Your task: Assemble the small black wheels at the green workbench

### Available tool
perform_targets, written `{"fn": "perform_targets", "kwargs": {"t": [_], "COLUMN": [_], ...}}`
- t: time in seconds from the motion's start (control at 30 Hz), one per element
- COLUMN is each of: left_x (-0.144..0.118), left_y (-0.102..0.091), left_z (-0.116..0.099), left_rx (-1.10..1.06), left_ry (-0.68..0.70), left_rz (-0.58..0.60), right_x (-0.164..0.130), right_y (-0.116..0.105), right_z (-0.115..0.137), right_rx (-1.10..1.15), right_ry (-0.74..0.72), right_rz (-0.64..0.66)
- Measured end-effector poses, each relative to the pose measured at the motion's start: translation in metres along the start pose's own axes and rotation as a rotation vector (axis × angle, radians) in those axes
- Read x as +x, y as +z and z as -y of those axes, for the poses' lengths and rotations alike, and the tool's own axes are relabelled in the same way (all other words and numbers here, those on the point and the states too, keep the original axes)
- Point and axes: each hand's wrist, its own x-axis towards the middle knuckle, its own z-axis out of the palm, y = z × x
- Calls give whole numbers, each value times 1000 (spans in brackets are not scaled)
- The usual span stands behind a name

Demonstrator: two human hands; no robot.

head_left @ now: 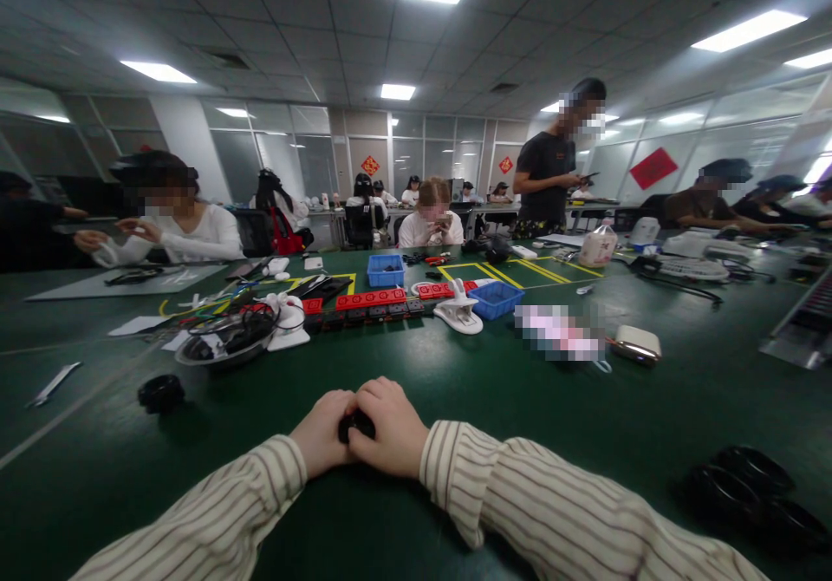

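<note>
Near the front middle of the green table (520, 442), my left hand (322, 434) and my right hand (393, 427) are closed together around a small black round part (356, 426). Fingers cover most of it, so its exact kind is hidden. Striped sleeves reach to both wrists. To the left lies a separate black ring-shaped part (160, 394). Several dark round, hollow parts (728, 490) are grouped at the lower right, beside my right forearm.
A wrench (55, 384) lies far left. Beyond my hands are a dish of black cables (227, 338), a red-and-black strip (370, 303), a white clip (458, 310), blue bins (497, 298) and a cream case (637, 344). Other people sit around; one person (549, 173) stands.
</note>
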Motion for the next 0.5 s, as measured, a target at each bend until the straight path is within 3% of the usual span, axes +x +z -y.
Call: {"fn": "perform_targets", "kwargs": {"t": [0.3,0.5], "left_x": [1,-1], "left_y": [7,2], "left_z": [21,12], "left_rx": [-99,-108], "left_ry": [136,118], "left_rz": [42,11], "right_x": [0,-1], "right_y": [0,-4], "right_z": [-4,1], "right_rx": [144,87], "right_ry": [-284,-166], "right_rz": [18,-50]}}
